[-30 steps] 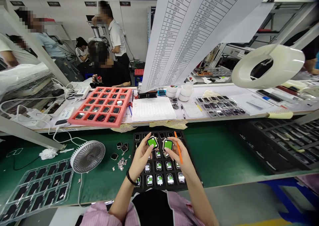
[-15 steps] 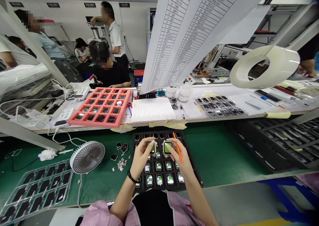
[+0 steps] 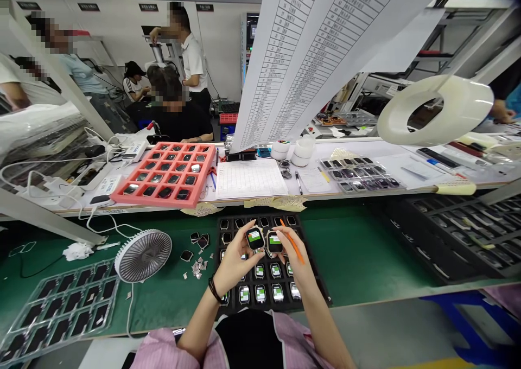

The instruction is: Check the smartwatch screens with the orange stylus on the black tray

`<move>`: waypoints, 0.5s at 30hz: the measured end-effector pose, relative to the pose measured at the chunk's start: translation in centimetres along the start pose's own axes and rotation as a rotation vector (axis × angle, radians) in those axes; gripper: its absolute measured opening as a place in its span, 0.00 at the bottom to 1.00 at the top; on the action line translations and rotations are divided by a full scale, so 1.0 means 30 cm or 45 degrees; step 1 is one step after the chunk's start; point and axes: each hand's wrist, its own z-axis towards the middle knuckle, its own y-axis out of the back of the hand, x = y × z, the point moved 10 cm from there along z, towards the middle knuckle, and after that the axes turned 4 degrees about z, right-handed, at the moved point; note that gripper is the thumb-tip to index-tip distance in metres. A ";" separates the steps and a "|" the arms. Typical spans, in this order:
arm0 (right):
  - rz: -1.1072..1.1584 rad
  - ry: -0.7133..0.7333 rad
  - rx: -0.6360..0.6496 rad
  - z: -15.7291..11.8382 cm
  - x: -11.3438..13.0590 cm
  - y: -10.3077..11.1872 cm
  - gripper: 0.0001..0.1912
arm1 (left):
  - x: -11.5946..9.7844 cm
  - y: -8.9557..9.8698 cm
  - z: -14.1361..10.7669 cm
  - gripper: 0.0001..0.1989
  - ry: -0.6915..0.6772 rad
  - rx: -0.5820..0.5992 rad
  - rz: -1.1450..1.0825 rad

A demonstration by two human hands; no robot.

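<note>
A pale wall closes off the far side of the room, with small dark signs in a row along it. A slanting metal post stands at the left. A white shelf runs above a green workbench. Below, the grey floor carries a yellow strip near what is probably a blue stool, partly cut off.

I monitor a single head-mounted camera. It looks from above the near edge of the worktop, faces forward and is tilted down. The left hand and right hand fall near the lens, at lower middle. Coverage is wide, running from the wearer's clothing at the near limit to the far wall. A hanging printed sheet masks part of the far area.
</note>
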 end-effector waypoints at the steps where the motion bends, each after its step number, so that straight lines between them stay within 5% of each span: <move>1: -0.019 -0.002 0.009 -0.001 -0.001 -0.005 0.15 | -0.012 0.000 0.004 0.30 -0.034 0.002 0.061; 8: -0.141 -0.004 0.038 -0.009 -0.021 -0.025 0.19 | -0.118 -0.029 0.030 0.26 -0.434 0.035 0.715; 15: -0.173 0.019 0.082 -0.016 -0.039 -0.034 0.24 | -0.096 -0.068 0.030 0.30 -0.527 0.074 1.026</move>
